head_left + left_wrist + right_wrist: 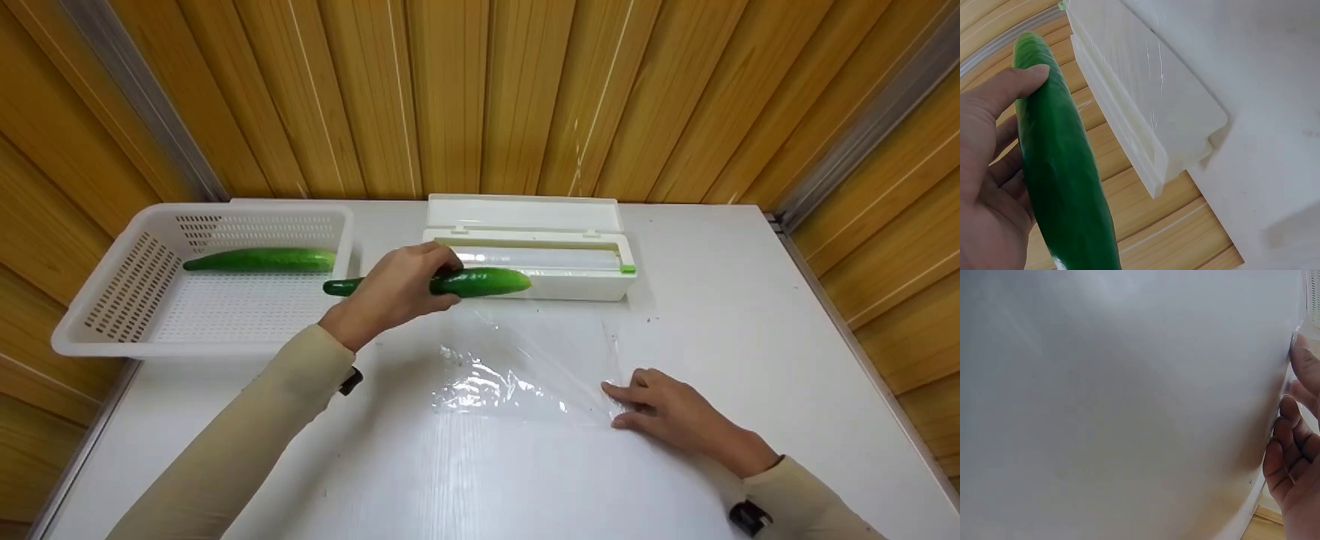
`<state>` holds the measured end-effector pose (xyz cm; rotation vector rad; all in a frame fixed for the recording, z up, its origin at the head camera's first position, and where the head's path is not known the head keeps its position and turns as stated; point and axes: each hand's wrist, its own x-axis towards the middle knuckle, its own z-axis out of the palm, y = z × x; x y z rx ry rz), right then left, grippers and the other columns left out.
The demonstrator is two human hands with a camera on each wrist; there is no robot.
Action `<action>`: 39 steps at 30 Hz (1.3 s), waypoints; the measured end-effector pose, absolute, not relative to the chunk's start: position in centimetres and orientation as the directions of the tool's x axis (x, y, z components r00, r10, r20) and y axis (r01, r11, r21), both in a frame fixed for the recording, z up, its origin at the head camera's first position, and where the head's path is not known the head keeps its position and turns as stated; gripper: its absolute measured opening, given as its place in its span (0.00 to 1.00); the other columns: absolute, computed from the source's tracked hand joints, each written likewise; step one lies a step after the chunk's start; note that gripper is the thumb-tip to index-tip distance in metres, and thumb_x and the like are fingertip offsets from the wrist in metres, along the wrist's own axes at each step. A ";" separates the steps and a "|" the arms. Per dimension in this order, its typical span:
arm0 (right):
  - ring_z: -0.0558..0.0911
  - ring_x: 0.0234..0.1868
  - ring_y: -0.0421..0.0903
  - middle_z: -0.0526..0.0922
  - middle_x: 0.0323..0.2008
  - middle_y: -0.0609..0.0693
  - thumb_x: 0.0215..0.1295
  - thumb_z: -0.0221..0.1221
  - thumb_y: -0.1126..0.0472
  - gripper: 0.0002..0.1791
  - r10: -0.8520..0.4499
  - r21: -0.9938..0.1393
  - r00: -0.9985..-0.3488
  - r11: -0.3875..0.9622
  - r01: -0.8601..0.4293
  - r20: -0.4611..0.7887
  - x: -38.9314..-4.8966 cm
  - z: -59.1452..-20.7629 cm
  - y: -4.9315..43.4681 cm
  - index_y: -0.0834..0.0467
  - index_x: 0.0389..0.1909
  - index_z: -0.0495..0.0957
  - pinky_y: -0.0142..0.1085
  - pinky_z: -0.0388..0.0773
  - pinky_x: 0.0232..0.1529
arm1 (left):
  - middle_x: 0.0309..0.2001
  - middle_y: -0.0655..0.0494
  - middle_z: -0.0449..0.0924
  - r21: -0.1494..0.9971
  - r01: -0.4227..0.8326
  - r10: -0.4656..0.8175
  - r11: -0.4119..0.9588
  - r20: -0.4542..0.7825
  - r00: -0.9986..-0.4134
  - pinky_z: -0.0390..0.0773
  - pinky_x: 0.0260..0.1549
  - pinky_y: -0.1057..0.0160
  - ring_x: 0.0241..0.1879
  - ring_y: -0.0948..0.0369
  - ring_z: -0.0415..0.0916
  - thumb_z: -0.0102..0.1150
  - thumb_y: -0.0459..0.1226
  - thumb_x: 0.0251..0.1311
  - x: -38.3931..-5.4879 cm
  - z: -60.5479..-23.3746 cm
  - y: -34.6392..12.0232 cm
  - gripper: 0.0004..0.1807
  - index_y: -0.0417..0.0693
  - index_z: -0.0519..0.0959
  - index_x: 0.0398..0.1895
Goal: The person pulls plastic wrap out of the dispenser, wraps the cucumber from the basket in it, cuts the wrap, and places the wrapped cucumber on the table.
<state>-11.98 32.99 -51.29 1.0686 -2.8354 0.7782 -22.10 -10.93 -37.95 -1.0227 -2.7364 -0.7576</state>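
Observation:
My left hand (401, 281) grips a green cucumber (484, 282) around its middle, thumb on one side and fingers on the other. It holds the cucumber above the far end of a sheet of clear plastic wrap (495, 382), in front of the wrap dispenser (555, 289). In the left wrist view, the cucumber (1067, 163) stretches away from the palm, beside the white dispenser (1145, 95). My right hand (675, 412) touches the right edge of the wrap near its front corner, with forefinger and thumb spread apart. The right wrist view shows its fingertips (1287, 408) along the table surface.
A white perforated basket (217, 349) stands at the left, with a second cucumber (262, 259) inside. The dispenser's lid (525, 213) is raised at the back, and a wrap roll (547, 257) shows inside. Wood-patterned walls (517, 97) enclose the white table (525, 480).

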 end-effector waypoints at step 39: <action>0.64 0.34 0.33 0.70 0.37 0.36 0.69 0.70 0.45 0.29 -0.614 -0.440 -0.777 0.665 -0.603 0.136 -12.0 -51.0 32.9 0.54 0.66 0.84 0.30 0.66 0.33 | 0.46 0.52 0.87 0.447 0.697 0.692 0.560 0.210 -0.691 0.82 0.48 0.60 0.43 0.57 0.83 0.79 0.38 0.60 -21.6 -45.4 -0.8 0.18 0.42 0.87 0.52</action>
